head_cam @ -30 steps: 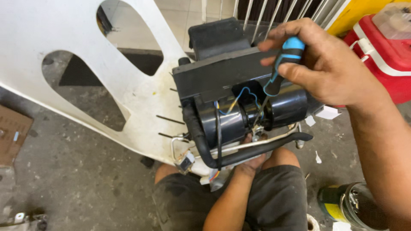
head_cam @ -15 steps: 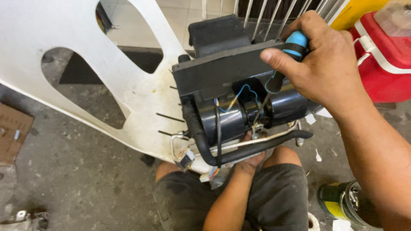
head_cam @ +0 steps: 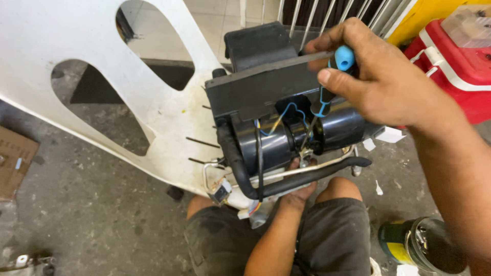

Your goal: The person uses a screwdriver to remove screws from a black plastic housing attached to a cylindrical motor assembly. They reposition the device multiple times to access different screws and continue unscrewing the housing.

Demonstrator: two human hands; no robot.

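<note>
A black blower unit (head_cam: 286, 128) with two round drums, hoses and blue and yellow wires rests over my knees. My left hand (head_cam: 299, 189) holds it up from underneath, mostly hidden by the unit. My right hand (head_cam: 381, 82) grips a screwdriver with a blue and black handle (head_cam: 335, 76), its shaft pointing down into the gap between the two drums. A black rubber hose (head_cam: 240, 168) loops round the front of the unit, and a thin metal pipe (head_cam: 286, 174) runs beneath it.
A white plastic chair back (head_cam: 76, 56) with oval cut-outs lies to the left. A red cooler (head_cam: 455, 61) stands at the right, a yellow-green tin (head_cam: 417, 245) by my knee, a cardboard piece (head_cam: 15, 158) on the concrete floor at far left. White bars stand behind.
My right hand with the screwdriver has shifted slightly and turned on the handle. The blower unit and my left hand stay in place.
</note>
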